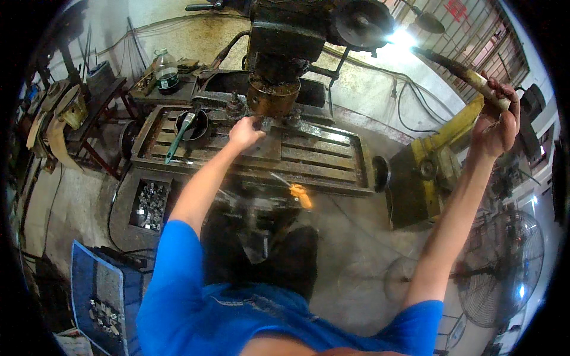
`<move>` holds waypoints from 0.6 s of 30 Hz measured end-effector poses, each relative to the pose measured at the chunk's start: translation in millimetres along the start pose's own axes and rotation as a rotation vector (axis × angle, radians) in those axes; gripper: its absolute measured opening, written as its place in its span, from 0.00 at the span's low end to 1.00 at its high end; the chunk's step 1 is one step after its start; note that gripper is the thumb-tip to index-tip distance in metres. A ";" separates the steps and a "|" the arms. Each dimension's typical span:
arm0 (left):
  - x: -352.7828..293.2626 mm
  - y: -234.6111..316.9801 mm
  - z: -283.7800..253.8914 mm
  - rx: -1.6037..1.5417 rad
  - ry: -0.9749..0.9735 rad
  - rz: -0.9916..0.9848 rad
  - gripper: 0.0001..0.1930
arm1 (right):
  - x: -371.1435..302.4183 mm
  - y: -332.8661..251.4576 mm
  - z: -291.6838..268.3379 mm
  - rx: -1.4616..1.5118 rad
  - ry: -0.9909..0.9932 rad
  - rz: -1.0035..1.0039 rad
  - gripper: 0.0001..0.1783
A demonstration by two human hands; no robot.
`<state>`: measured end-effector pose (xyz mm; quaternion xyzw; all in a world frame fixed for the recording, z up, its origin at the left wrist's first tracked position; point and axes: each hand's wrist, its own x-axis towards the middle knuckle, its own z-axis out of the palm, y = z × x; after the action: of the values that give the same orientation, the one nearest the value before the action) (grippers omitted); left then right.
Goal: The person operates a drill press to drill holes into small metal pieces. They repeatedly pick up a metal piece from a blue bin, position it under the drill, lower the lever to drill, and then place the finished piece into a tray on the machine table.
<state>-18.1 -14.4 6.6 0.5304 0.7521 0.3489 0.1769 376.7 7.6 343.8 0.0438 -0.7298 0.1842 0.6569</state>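
Note:
At the upper right my right hand [500, 127] is wrapped round the pale grip of a long machine lever [475, 78]. My left hand [244, 135] reaches over the slotted machine table [332, 155], just below the dark, grimy spindle head [273, 95]. Its fingers are drawn together beside a small metal part, and what they pinch is too small and dark to make out. Left of that hand, a dark bowl [199, 132] stands on the table with a green-handled brush [181, 137] lying across it. An orange-handled tool [300, 196] is at the table's front edge.
A bin of small metal pieces [151, 204] stands at the left, with a blue crate [122, 285] holding more parts below it. A bottle of dark liquid [166, 71] is behind the table. A standing fan [502, 270] and a yellow-green machine body [421, 172] are at the right.

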 end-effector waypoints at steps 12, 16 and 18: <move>-9.2 -34.8 8.3 0.010 0.026 0.176 0.24 | -22.4 -24.6 32.2 -0.134 0.091 0.073 0.37; -3.2 -31.0 -1.4 -0.272 -0.245 -0.099 0.20 | -23.4 -28.7 36.6 -0.166 0.129 0.069 0.37; -2.5 -33.3 -0.4 -0.156 -0.160 -0.016 0.18 | -24.5 -28.0 37.6 -0.173 0.131 0.042 0.35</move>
<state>-39.9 -23.3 -17.1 0.5351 0.7105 0.3613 0.2799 353.1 -35.0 323.2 -0.0406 -0.6992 0.1366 0.7006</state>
